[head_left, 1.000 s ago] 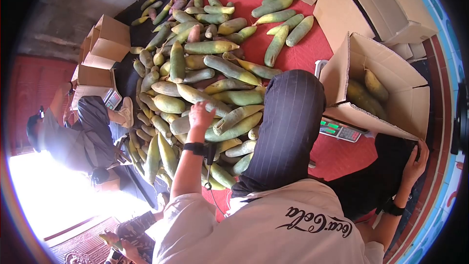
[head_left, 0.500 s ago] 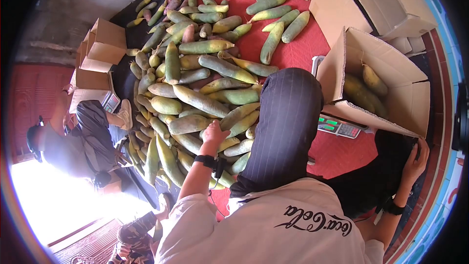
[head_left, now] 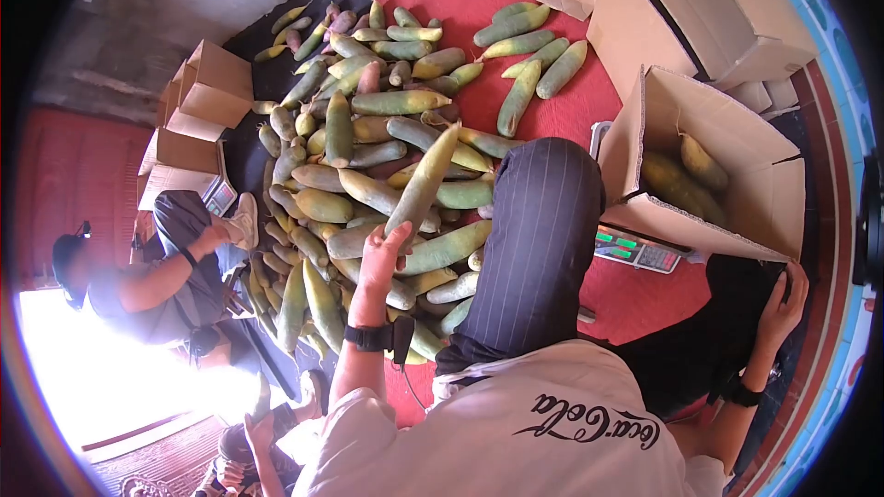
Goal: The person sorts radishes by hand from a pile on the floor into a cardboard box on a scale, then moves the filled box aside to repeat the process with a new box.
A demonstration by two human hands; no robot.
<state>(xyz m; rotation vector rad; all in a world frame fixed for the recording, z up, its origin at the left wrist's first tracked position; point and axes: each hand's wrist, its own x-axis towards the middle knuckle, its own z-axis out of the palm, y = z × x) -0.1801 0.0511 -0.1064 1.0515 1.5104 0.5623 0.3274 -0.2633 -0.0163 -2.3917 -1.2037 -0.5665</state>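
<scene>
My left hand (head_left: 379, 258) is closed round the lower end of a long green radish (head_left: 425, 179), whose pale tip points up and away from me. The radish is above a large pile of green radishes (head_left: 318, 205). Off to the right, my right hand (head_left: 783, 299) is at the near corner of an open cardboard box (head_left: 727, 230), its fingertips on the cardboard edge. A few radishes (head_left: 704, 161) lie inside that box. Beneath the box, a scale (head_left: 635, 251) shows lit green displays.
My bent knee (head_left: 543, 221) stands between pile and box. More cardboard boxes (head_left: 645, 28) are at the back right. On the left, a co-worker (head_left: 157, 285) sits near other boxes (head_left: 207, 92). Another person's hand (head_left: 260, 431) is at the bottom left. Red matting (head_left: 442, 0) covers the floor.
My left hand has gone from resting on the pile to holding a radish above it. My right hand stays at the box corner. The co-worker's arm on the left has shifted towards their foot.
</scene>
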